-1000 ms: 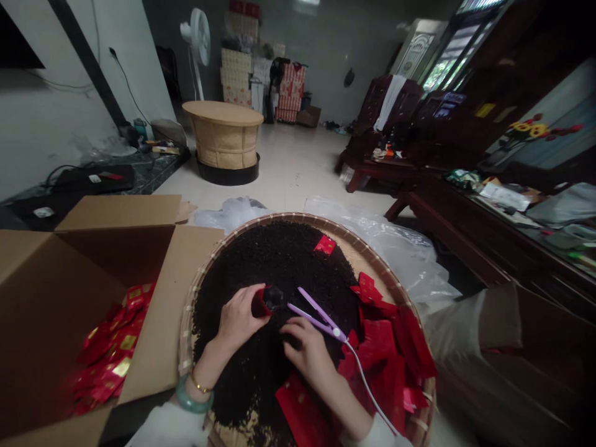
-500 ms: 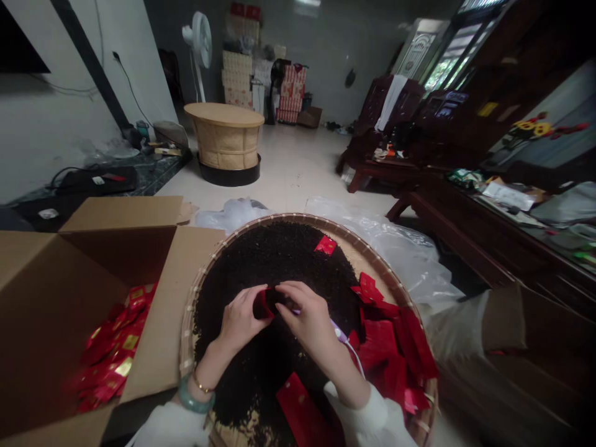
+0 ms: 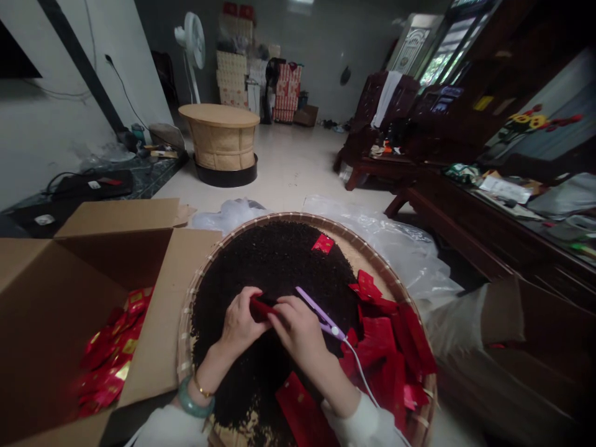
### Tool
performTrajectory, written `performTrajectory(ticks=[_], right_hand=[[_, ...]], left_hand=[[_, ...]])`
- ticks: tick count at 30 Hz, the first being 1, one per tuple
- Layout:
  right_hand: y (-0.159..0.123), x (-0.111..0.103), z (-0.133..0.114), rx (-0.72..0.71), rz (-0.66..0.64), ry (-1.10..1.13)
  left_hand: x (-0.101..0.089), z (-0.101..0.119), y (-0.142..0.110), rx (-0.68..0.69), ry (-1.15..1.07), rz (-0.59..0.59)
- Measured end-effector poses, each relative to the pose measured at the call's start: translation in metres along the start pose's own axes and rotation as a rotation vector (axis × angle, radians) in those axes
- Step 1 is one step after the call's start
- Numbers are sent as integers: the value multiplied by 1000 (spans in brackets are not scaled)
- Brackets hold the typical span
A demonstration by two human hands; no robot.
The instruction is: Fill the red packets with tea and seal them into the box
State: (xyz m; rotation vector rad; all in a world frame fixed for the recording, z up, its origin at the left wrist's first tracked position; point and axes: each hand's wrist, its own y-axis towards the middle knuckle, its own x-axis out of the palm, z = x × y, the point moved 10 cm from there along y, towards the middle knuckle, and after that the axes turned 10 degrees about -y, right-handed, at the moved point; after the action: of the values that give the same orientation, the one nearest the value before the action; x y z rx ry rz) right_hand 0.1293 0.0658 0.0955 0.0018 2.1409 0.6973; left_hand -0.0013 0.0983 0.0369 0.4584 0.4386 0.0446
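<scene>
A small red packet (image 3: 261, 308) is pinched between my two hands over the dark loose tea leaves (image 3: 274, 254). My left hand (image 3: 241, 321) has its fingers closed round the packet's left side. Opposite it, my right hand (image 3: 298, 326) grips the right edge, thumb and fingers together. Just beyond the right hand a purple hair straightener (image 3: 321, 315) with a white cord lies on the leaves. Flat red packets (image 3: 382, 341) are heaped along the right of the round woven tray (image 3: 393, 268). One red packet (image 3: 323, 243) rests on the leaves at the far side.
To my left stands an open cardboard box (image 3: 151, 323) with shiny red packets (image 3: 114, 354) inside. Clear plastic sheeting (image 3: 395, 239) covers the floor behind the tray. A round wooden-topped stand (image 3: 218, 139) is farther back, and a dark wooden table (image 3: 470, 230) runs along the right.
The packet has turned from upright, its mouth showing, to tilted nearly flat. My right hand has shifted slightly down and left, uncovering the purple straightener.
</scene>
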Motion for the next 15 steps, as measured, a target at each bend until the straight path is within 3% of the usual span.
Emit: performTrajectory(ticks=[3, 5, 7, 12, 15], right_hand=[[8, -1, 23, 114, -51, 107], [12, -7, 37, 174, -90, 164], [13, -11, 47, 213, -139, 187], [13, -4, 61, 285, -286, 137], [9, 12, 67, 368, -396, 270]], left_hand=[[23, -18, -2, -287, -238, -228], [43, -22, -10, -465, -443, -411], [55, -22, -17, -589, -576, -520], [59, -23, -20, -645, -595, -519], [61, -23, -22, -666, -613, -512]])
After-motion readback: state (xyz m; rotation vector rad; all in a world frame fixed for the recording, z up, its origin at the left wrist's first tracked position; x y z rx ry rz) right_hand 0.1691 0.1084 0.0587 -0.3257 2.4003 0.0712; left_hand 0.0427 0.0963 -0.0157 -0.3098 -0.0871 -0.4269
